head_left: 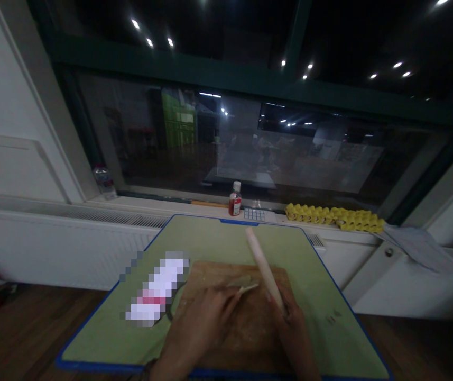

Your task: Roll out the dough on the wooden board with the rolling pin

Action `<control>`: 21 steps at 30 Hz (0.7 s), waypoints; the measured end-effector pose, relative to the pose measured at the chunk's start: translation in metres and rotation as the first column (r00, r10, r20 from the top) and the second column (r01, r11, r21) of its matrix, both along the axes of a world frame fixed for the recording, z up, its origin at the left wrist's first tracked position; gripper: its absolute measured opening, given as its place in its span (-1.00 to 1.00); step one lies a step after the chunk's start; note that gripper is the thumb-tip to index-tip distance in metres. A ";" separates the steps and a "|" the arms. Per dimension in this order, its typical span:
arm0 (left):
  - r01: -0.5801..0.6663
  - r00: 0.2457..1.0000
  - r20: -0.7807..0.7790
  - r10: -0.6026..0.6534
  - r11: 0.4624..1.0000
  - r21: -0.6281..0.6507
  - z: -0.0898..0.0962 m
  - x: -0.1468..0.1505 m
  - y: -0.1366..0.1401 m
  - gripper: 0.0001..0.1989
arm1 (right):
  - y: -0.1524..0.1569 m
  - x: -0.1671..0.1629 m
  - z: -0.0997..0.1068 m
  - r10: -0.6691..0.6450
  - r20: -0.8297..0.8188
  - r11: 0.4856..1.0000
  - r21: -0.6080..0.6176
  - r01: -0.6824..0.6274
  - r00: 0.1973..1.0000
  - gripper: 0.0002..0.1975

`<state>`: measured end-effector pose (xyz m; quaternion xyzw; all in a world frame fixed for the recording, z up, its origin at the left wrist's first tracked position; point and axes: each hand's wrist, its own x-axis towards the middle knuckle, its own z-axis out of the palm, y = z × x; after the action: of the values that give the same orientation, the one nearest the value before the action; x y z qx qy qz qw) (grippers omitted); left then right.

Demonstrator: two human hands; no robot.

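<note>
Dough sheet [249, 288], lower centre of frame: we find it pinched by left hand [210, 309], right hand [292, 320] wrapped round rolling pin [262, 260]; hard tugging could tear it

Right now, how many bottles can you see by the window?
2: a small white-capped bottle near the middle of the windowsill, and a clear plastic bottle at its left end. Any hidden ones I can't rule out.
</note>
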<state>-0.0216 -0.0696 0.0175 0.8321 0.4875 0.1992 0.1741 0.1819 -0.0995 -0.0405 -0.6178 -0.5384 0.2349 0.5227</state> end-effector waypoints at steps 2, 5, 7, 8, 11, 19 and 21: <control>-0.045 0.966 0.255 0.048 0.999 -0.019 -0.004 -0.011 0.005 -0.65 | 0.000 0.001 -0.001 -0.006 0.009 1.000 -0.014 0.006 1.000 -0.54; -0.123 0.838 0.528 0.137 0.991 -0.061 -0.018 -0.022 0.013 -0.64 | -0.001 0.001 0.000 0.006 0.026 1.000 -0.030 -0.006 1.000 -0.53; -0.181 0.774 0.608 0.177 0.982 -0.055 -0.030 -0.026 0.014 -0.62 | -0.002 0.001 0.001 0.020 0.032 0.999 -0.039 -0.018 0.999 -0.55; -0.213 0.773 0.606 0.186 0.977 -0.029 -0.037 -0.027 0.013 -0.59 | -0.003 0.001 0.001 0.028 0.032 0.999 -0.045 -0.027 0.999 -0.55; -0.262 0.891 0.405 0.205 0.961 0.092 -0.052 -0.028 0.003 -0.47 | -0.003 0.001 0.000 0.036 0.035 0.997 -0.063 -0.034 0.999 -0.53; -0.089 0.984 -0.109 0.144 0.912 0.400 -0.063 -0.043 -0.009 -0.46 | -0.004 0.001 0.001 0.089 0.096 0.993 -0.087 -0.081 0.991 -0.56; -0.007 0.976 -0.194 0.099 0.904 0.427 -0.071 -0.050 -0.009 -0.44 | -0.004 0.001 0.000 0.108 0.111 0.989 -0.111 -0.096 0.988 -0.56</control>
<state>-0.0714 -0.0787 -0.0530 0.8526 0.4709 0.2156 -0.0691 0.1834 -0.1040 -0.0402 -0.6288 -0.5858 0.2530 0.4442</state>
